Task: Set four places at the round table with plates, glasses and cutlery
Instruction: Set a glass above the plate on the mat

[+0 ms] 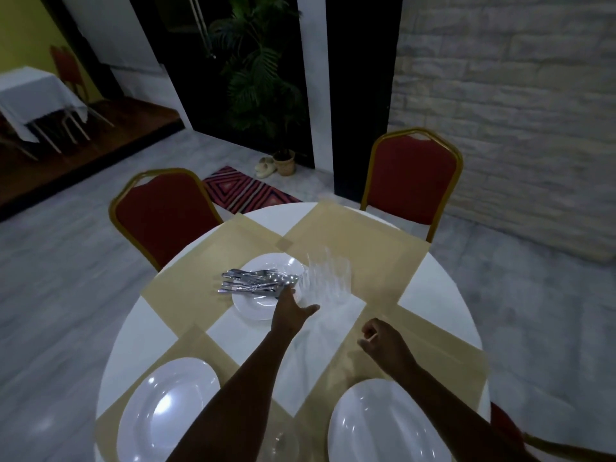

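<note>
A round white table [443, 315] carries beige placemats [363, 248]. Near its middle a white plate [263, 265] holds a pile of metal cutlery [255, 280]. Right beside the plate stands a cluster of clear glasses [328, 278], blurred. My left hand [290, 310] reaches to the plate's right edge, fingers spread, touching the rim near the glasses; nothing is clearly gripped. My right hand [383, 341] hovers over the table with fingers loosely curled and nothing in it. Two white plates sit on the near placemats, one left [166, 411], one right [376, 425].
Two red chairs with gold frames stand at the far side, left [160, 215] and right [413, 175]. A red chair part [505, 425] shows at the near right. A folded white cloth [336, 315] lies under the glasses. A glass stem [278, 441] is near the bottom edge.
</note>
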Demonstrator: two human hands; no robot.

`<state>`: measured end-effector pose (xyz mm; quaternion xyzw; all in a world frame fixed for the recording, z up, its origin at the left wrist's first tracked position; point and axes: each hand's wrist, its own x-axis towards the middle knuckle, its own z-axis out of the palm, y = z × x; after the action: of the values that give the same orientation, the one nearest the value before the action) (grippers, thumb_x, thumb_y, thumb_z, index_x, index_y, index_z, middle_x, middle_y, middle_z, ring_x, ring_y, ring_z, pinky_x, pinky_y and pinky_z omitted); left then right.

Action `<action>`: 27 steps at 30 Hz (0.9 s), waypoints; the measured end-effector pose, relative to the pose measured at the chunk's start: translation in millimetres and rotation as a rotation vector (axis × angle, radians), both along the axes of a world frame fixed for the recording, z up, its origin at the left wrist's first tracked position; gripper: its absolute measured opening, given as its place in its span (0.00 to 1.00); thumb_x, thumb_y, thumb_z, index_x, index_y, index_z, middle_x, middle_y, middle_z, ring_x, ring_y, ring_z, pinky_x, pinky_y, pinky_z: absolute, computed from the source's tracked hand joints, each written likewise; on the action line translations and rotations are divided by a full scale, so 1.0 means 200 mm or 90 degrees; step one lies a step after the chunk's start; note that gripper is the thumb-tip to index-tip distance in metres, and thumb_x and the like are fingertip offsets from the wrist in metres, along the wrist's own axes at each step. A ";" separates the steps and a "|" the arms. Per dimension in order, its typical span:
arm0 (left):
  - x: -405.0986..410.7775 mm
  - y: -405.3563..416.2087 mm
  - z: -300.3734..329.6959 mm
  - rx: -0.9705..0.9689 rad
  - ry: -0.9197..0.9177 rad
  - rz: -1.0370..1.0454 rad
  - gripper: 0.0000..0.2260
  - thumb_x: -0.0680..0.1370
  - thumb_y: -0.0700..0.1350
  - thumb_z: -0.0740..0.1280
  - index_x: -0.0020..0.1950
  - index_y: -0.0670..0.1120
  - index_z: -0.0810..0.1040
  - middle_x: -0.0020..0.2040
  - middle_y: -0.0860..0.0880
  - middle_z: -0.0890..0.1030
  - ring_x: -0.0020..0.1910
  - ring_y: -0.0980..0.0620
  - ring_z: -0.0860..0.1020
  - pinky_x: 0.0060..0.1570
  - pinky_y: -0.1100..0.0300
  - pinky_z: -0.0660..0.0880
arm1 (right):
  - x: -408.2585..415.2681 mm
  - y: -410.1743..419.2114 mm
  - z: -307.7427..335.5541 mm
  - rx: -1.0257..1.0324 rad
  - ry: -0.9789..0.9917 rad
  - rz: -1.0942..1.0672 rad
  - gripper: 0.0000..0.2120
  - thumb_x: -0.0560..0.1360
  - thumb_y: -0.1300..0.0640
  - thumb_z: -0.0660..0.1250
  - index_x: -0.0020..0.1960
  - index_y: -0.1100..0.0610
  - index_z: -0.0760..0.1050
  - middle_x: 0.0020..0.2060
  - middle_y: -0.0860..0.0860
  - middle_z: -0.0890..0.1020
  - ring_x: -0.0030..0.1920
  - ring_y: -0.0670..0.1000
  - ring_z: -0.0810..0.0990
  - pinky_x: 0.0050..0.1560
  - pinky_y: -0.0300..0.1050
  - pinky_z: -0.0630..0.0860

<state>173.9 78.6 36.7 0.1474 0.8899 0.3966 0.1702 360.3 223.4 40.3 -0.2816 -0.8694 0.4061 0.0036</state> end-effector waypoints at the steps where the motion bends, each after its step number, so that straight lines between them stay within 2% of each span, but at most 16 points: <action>1: -0.03 0.02 -0.02 0.007 -0.004 -0.012 0.42 0.64 0.51 0.80 0.72 0.43 0.64 0.65 0.46 0.72 0.65 0.47 0.71 0.65 0.50 0.71 | 0.00 0.00 -0.02 -0.006 -0.006 -0.004 0.09 0.72 0.53 0.70 0.48 0.52 0.71 0.45 0.47 0.77 0.45 0.46 0.77 0.42 0.33 0.69; 4: -0.07 0.07 -0.03 0.046 -0.014 -0.053 0.41 0.63 0.48 0.81 0.70 0.44 0.65 0.63 0.50 0.71 0.63 0.51 0.71 0.65 0.55 0.70 | 0.00 0.00 -0.07 -0.018 -0.026 -0.016 0.10 0.73 0.53 0.69 0.51 0.54 0.73 0.46 0.47 0.78 0.46 0.46 0.78 0.45 0.35 0.71; 8: -0.09 0.12 -0.03 0.081 -0.008 -0.067 0.28 0.63 0.45 0.80 0.57 0.49 0.69 0.51 0.54 0.75 0.53 0.52 0.74 0.50 0.63 0.69 | 0.02 0.00 -0.11 -0.022 -0.025 -0.035 0.08 0.72 0.54 0.70 0.48 0.53 0.72 0.45 0.48 0.78 0.43 0.46 0.77 0.40 0.32 0.69; 11: -0.08 0.13 -0.02 0.104 0.006 -0.069 0.25 0.63 0.44 0.80 0.50 0.53 0.68 0.44 0.60 0.74 0.46 0.55 0.75 0.42 0.69 0.68 | 0.02 0.01 -0.13 -0.021 -0.025 -0.043 0.10 0.72 0.54 0.70 0.51 0.56 0.74 0.45 0.48 0.79 0.44 0.46 0.77 0.42 0.34 0.70; 14: -0.06 0.11 -0.01 0.103 0.014 -0.070 0.23 0.64 0.45 0.80 0.49 0.54 0.68 0.44 0.58 0.75 0.45 0.56 0.75 0.43 0.67 0.69 | 0.00 0.01 -0.13 -0.031 -0.025 -0.049 0.10 0.73 0.55 0.70 0.52 0.57 0.75 0.45 0.47 0.78 0.45 0.46 0.78 0.43 0.35 0.70; 17: -0.05 0.09 -0.03 0.093 0.015 -0.071 0.25 0.64 0.47 0.80 0.54 0.52 0.69 0.49 0.54 0.77 0.49 0.54 0.76 0.48 0.63 0.69 | 0.00 0.01 -0.12 -0.034 -0.020 -0.046 0.09 0.73 0.56 0.69 0.51 0.57 0.74 0.45 0.48 0.78 0.44 0.47 0.78 0.41 0.34 0.70; 22: 0.01 0.07 0.01 0.098 0.035 -0.088 0.25 0.63 0.49 0.80 0.53 0.54 0.70 0.49 0.55 0.78 0.50 0.54 0.77 0.47 0.66 0.70 | 0.10 0.01 -0.13 -0.034 -0.034 -0.033 0.08 0.73 0.54 0.69 0.49 0.53 0.73 0.45 0.48 0.79 0.44 0.45 0.78 0.40 0.30 0.69; 27: 0.14 0.16 0.06 0.103 0.032 -0.159 0.26 0.61 0.52 0.80 0.54 0.51 0.72 0.48 0.56 0.78 0.49 0.57 0.77 0.49 0.64 0.73 | 0.22 0.04 -0.12 -0.044 -0.044 -0.053 0.07 0.72 0.54 0.69 0.46 0.51 0.72 0.43 0.47 0.79 0.43 0.45 0.78 0.40 0.33 0.70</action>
<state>201.2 109.7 48.1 0.2801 0.8338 0.4391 0.1833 403.4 230.9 16.7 -0.3313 -0.8420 0.4252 -0.0191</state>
